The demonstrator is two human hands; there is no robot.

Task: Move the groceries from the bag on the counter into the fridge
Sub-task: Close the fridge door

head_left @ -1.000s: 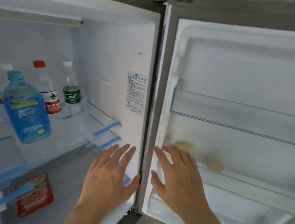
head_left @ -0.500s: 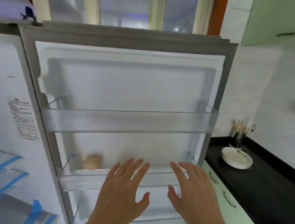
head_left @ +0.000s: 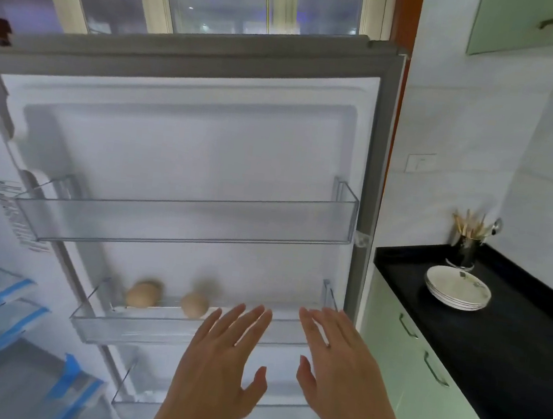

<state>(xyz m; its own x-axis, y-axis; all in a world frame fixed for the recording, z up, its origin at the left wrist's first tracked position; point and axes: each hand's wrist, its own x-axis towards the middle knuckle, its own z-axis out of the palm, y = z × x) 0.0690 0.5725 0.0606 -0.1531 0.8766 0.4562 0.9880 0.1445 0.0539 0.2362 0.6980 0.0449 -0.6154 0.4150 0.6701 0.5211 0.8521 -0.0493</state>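
Left hand (head_left: 216,364) hovers spread just right of an egg (head_left: 194,305).

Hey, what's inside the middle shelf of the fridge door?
The middle door shelf holds two round beige things, likely eggs, apart, toward its left end. The left hand and right hand cover part of its right half, so that part cannot be seen.

The open fridge door (head_left: 185,150) carries three clear shelves. The top shelf (head_left: 196,231) spans the door's width. The middle shelf (head_left: 137,328) holds two eggs (head_left: 143,294) (head_left: 194,305) toward its left end, near each other but apart. The bottom shelf (head_left: 138,410) is largely hidden. To the right, the black desk (head_left: 493,354) bears a stack of plates (head_left: 457,288), with a metal cup of utensils (head_left: 466,251) just behind it at the wall.
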